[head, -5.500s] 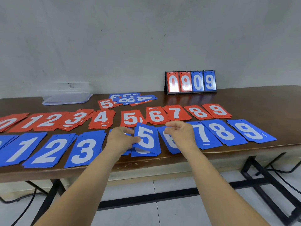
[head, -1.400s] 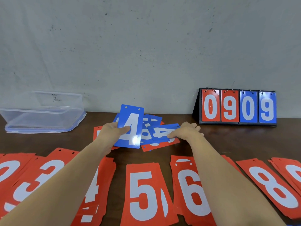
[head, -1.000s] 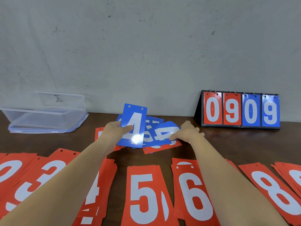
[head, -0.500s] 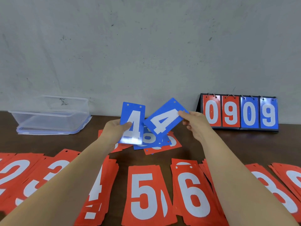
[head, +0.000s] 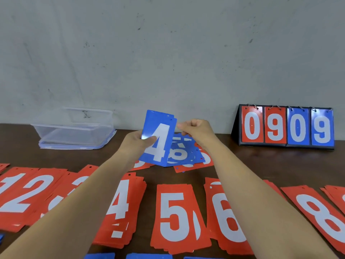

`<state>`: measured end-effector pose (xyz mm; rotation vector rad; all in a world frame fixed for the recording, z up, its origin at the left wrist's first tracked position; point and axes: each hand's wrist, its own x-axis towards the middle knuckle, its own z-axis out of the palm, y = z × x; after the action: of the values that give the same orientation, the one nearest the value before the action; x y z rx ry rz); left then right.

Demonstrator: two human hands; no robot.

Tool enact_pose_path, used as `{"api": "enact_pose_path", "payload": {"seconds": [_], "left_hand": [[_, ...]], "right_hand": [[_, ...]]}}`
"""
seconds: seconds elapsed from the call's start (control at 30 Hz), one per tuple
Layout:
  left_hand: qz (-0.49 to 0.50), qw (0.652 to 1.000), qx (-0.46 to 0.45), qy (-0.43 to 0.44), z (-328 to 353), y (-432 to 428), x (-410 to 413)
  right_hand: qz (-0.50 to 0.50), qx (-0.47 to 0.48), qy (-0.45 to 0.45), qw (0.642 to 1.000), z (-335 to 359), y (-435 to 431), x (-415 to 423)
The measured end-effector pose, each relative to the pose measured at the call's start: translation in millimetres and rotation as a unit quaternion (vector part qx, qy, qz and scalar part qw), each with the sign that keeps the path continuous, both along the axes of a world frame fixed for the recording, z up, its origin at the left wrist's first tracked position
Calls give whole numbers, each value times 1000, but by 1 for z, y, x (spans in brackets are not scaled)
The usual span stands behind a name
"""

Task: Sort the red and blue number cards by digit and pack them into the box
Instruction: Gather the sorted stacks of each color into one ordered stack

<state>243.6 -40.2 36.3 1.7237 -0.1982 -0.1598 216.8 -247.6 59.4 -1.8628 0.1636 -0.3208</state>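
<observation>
The left hand [head: 136, 144] pinched two blue 4 cards [head: 158, 143] upright, thumb in front; the right hand [head: 196, 129], fingers curled, nipped their top edge, probably to square them together.

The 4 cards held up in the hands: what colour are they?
Blue with a white digit. The cards show best in the head view.

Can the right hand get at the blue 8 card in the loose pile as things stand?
Probably yes, once it lets go: the right hand pinches the blue 4 cards just above the loose pile, and the blue 8 card lies on top, uncovered.
</observation>
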Motion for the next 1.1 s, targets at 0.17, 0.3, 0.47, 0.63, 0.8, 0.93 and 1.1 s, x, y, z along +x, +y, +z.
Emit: {"api": "enact_pose_path", "payload": {"seconds": [0.17, 0.3, 0.47, 0.63, 0.8, 0.93, 1.1], "left_hand": [[37, 999, -26, 18, -7, 29, 3], [41, 998, -40, 30, -13, 36, 1], [67, 996, -36, 46, -18, 42, 4], [73, 995, -34, 53, -21, 46, 4], [76, 995, -39, 51, -21, 50, 3], [83, 995, -39, 47, -17, 48, 4], [71, 996, -41, 41, -13, 41, 2]], "right_hand": [[-50, -333, 171, 926, -45, -31, 0], [-5, -383, 222, 897, -54, -32, -1], [-12, -430, 223, 875, -61, -26, 6], [-27, -387, 201, 900, -56, -27, 8], [-41, -348, 152, 924, -54, -33, 5], [-94, -267, 128, 950, -54, -48, 6], [-171, 59, 9, 983, -32, -57, -1]]}}
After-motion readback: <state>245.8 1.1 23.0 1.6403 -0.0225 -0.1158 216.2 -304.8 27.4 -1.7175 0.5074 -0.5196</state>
